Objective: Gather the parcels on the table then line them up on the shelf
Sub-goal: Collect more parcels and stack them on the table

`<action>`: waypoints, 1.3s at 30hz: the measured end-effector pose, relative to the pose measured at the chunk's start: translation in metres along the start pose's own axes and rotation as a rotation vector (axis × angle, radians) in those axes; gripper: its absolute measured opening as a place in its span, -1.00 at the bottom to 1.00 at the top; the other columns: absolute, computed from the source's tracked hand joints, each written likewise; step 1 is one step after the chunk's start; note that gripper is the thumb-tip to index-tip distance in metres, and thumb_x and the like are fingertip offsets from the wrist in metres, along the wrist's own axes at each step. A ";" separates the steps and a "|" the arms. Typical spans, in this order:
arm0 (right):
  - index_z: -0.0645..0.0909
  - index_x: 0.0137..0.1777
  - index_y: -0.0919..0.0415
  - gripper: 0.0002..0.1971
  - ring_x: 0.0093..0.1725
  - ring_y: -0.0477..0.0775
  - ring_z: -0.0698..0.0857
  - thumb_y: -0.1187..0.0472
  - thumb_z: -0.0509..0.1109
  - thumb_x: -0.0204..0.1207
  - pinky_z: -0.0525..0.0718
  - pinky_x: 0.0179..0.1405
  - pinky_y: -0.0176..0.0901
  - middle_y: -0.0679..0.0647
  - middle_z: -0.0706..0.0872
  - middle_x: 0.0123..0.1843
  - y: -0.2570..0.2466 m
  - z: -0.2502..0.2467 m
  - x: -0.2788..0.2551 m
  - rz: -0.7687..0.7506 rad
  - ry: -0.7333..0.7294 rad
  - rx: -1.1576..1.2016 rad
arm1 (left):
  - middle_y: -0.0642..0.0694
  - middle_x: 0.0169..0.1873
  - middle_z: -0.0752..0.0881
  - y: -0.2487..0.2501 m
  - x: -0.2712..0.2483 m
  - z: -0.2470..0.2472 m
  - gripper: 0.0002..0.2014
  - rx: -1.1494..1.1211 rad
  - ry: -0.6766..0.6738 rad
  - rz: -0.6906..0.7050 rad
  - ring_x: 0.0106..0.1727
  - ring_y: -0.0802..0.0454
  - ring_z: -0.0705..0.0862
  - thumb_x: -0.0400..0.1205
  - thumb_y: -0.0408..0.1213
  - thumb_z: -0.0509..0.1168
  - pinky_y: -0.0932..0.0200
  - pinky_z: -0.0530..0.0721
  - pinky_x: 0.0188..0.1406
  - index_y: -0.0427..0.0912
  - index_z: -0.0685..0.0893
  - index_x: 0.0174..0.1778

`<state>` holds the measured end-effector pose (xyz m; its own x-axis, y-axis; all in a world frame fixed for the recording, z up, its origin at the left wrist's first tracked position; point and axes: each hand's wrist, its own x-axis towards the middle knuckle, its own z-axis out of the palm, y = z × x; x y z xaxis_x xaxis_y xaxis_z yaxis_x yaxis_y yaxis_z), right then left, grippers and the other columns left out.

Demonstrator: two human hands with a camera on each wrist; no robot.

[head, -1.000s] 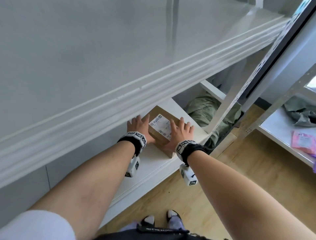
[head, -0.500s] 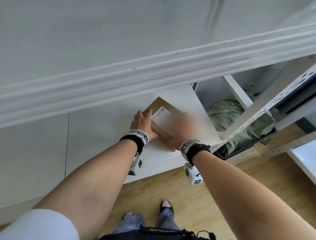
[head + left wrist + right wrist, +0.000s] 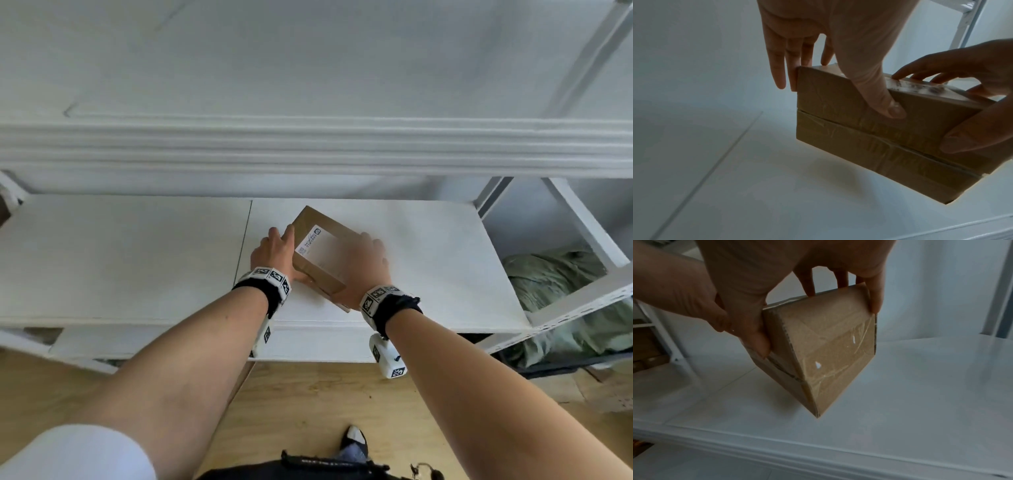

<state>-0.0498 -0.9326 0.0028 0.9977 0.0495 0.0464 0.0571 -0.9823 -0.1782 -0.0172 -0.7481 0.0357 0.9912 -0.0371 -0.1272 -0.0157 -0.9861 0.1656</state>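
A brown taped cardboard parcel [image 3: 318, 253] with a white label on top is on the white middle shelf [image 3: 137, 260], just right of the board seam. My left hand [image 3: 274, 250] grips its left end, the thumb [image 3: 890, 110] pressed on the near side and the fingers over the far corner. My right hand [image 3: 368, 270] grips the right end between thumb [image 3: 756, 340] and fingers [image 3: 875, 301]. In the right wrist view the parcel [image 3: 828, 345] is tilted, one corner pointing down at the shelf. Whether it touches the board I cannot tell.
The upper shelf's thick front edge [image 3: 308, 147] overhangs the hands. A perforated white upright [image 3: 582, 301] bounds the shelf on the right, with a green sack [image 3: 555, 284] behind it. Brown boxes [image 3: 645, 350] sit past the left upright. Wooden floor [image 3: 308, 404] lies below.
Both hands have carried the parcel left along the shelf, from its right end to beside the seam. The head view has swung round to face the shelf squarely.
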 end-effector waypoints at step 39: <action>0.04 0.68 -0.03 0.20 0.55 0.40 0.08 -0.32 0.56 0.07 0.43 0.46 0.29 0.27 0.02 0.62 -0.600 0.108 0.000 -0.885 -0.307 -0.153 | -0.25 0.36 0.47 -0.571 -0.197 -0.049 0.12 -0.246 0.038 -0.824 0.28 -0.26 0.62 0.21 0.14 0.70 -0.09 0.61 0.06 -0.16 0.23 0.56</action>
<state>-0.0803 -0.3239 0.0037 0.5619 0.8111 -0.1620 0.8134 -0.5775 -0.0702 -0.1971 -0.1700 0.0139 0.6776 0.6849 -0.2679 0.7354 -0.6326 0.2429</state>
